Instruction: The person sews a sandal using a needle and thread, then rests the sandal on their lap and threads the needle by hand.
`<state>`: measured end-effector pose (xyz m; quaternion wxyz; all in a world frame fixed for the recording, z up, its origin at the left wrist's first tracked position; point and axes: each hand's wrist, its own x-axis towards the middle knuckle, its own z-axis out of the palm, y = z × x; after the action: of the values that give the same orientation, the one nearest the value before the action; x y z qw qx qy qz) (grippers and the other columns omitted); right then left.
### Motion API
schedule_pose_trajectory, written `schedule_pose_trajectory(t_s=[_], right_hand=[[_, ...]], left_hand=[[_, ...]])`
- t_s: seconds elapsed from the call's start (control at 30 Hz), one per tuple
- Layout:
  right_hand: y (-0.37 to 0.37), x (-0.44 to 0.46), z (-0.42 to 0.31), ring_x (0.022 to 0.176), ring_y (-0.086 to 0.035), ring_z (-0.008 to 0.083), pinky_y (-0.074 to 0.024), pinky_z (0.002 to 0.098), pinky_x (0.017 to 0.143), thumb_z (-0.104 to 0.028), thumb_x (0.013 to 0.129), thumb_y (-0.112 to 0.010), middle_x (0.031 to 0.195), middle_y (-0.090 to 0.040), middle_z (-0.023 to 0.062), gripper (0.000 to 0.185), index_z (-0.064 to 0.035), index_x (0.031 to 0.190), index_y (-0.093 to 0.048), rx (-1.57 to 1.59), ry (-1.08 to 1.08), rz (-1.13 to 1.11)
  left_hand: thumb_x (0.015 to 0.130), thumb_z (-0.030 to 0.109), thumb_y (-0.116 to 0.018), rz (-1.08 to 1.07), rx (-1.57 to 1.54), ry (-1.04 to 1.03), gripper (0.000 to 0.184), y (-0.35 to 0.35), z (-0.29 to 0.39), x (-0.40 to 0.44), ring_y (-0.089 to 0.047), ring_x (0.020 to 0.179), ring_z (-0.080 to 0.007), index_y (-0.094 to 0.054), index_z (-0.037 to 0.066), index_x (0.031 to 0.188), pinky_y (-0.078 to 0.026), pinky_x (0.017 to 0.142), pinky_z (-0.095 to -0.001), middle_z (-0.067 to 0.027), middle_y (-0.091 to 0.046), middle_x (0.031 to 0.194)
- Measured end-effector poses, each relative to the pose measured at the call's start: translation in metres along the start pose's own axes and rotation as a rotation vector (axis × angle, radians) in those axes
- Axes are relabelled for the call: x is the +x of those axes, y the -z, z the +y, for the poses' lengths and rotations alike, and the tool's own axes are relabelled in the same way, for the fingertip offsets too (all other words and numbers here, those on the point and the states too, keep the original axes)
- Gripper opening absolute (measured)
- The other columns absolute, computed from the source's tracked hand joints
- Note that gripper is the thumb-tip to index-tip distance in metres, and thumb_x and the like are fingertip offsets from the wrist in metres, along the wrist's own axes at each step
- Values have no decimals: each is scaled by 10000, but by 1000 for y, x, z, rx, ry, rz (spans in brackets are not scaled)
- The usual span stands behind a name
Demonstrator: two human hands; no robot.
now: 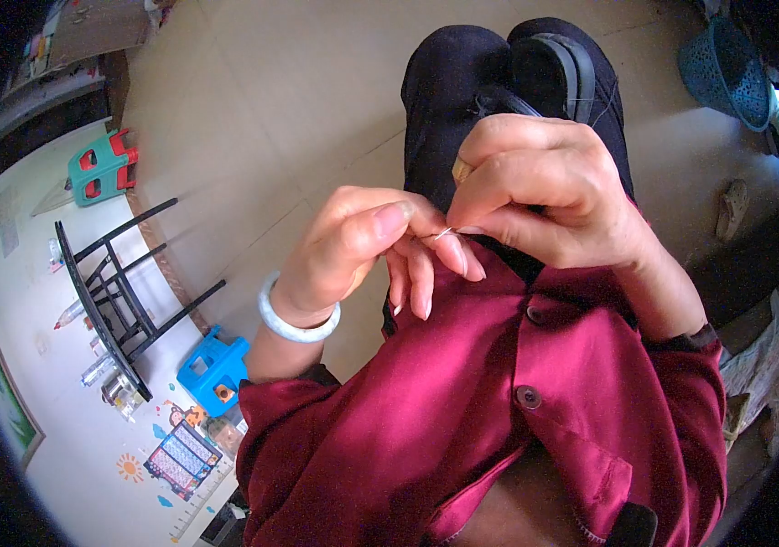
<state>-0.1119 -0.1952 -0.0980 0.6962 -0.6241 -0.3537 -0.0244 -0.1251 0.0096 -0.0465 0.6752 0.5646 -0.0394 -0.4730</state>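
Observation:
In front of my lap, my right hand (545,196) is closed, thumb and index finger pinched together on a fine white thread (444,232). The thread's short visible stretch crosses the index fingertip of my left hand (362,242). My left thumb lies against that index finger, while the other left fingers hang loosely bent. A pale bracelet (300,314) circles my left wrist. Under the curled right index finger a tan band (461,170) shows, mostly hidden. Beyond my hands, a black shoe (554,73) rests on my dark trousers (449,91). Whether a needle is in the pinch is hidden.
To the left, a black metal-legged table or stool (125,292) stands by the white wall. Near it are a blue plastic stool (212,369) and a green and red one (102,169). A blue basket (727,73) and a slipper (732,210) lie right on the tiled floor.

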Motion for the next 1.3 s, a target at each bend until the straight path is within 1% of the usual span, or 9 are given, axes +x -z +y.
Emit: schedule_pose_trajectory(t_s=[0.17,0.37,0.53,0.6,0.63,0.8,0.9,0.97,1.3], right_hand=[[2,0,-1,678,-578,228,-464,294,595,-16,686,-670,742,-551,99,69,-27,739,-628,-65,24,9],[6,-3,-6,684,-566,195,-446,271,616,19,675,-661,746,-574,100,81,-6,737,-615,-108,-48,117],[5,-13,-12,711,-552,191,-440,267,647,14,698,-658,759,-577,114,74,14,752,-608,-21,-140,204],[4,-13,-12,737,-553,188,-442,270,669,1,714,-659,771,-575,114,66,14,749,-605,52,-149,269],[2,-13,-12,703,-556,164,-430,263,615,-11,710,-682,754,-590,71,83,-16,749,-609,56,-160,290],[-7,-15,-17,697,-549,154,-424,257,608,-6,706,-678,737,-591,67,83,-16,749,-609,97,-206,327],[-9,-14,-18,692,-550,175,-428,269,609,-10,697,-681,728,-581,69,86,-20,745,-611,53,-194,358],[-7,-11,-16,682,-547,208,-428,288,610,-10,667,-687,731,-565,76,107,-34,748,-620,-53,-66,308],[-5,-5,-18,675,-538,188,-425,269,602,-8,688,-687,753,-585,90,107,-15,780,-632,-107,74,225]], left_hand=[[898,386,-347,-12,-65,-25,514,0,-4,-1,-619,541,-205,-565,-80,886,-481,421,-229,-231,-634,895],[936,220,-422,42,-152,-109,295,-5,-6,-4,-597,549,-141,-564,-31,875,-465,443,-209,-156,-630,803],[928,267,-463,43,-174,-207,342,-6,-14,-2,-537,528,-114,-589,-43,856,-417,434,-199,-96,-559,734],[928,262,-468,90,-150,-346,355,-7,-16,-2,-507,544,-107,-606,-57,857,-390,448,-191,-87,-532,740],[922,259,-483,122,-124,-372,349,-8,-17,-4,-501,572,-104,-616,-61,881,-374,459,-187,-87,-526,771],[905,253,-517,208,0,-438,334,-19,-14,-2,-500,583,-94,-638,-58,896,-377,471,-185,-87,-519,821],[898,250,-529,205,83,-470,329,-20,-15,-2,-496,576,-91,-648,-56,886,-382,482,-184,-85,-519,819],[890,251,-541,186,89,-454,326,-22,-15,-2,-487,576,-82,-652,-55,882,-372,486,-184,-78,-511,806],[899,248,-530,70,-45,-462,325,-23,-19,-1,-396,510,-63,-635,-58,871,-292,454,-203,-29,-467,672]])
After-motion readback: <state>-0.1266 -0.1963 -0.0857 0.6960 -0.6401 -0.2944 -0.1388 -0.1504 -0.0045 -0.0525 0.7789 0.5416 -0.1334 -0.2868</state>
